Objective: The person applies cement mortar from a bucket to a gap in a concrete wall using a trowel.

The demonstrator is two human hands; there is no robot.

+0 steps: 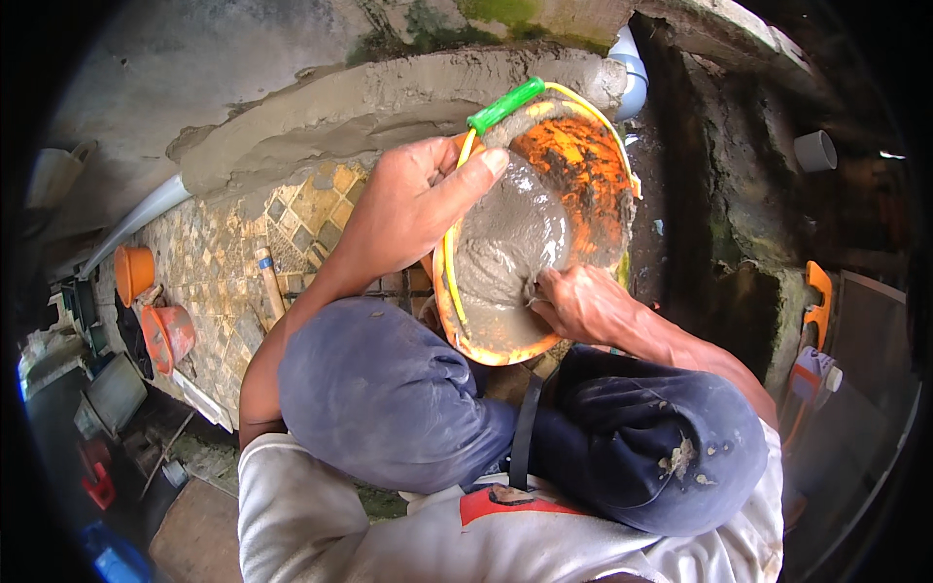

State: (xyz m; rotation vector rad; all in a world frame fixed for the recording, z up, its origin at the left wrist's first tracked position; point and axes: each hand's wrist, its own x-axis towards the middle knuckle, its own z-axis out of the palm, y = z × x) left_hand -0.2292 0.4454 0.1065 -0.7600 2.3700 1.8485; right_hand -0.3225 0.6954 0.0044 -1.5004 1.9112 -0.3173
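Observation:
An orange bucket is tilted in front of my knees, its inside smeared with grey mortar. Wet mortar fills much of it, with a swirled surface. My left hand is closed on the bucket's left rim, thumb over the edge beside the yellow wire handle. A green grip on that handle lies at the far rim. Low on the right side of the bucket, my right hand reaches into the mortar with curled fingers. Whatever those fingers hold, if anything, is hidden.
A band of fresh mortar runs along the wall base, between a grey pipe and a bluish pipe. Orange containers and a wooden tool handle lie left. An orange-handled saw and a bottle are right.

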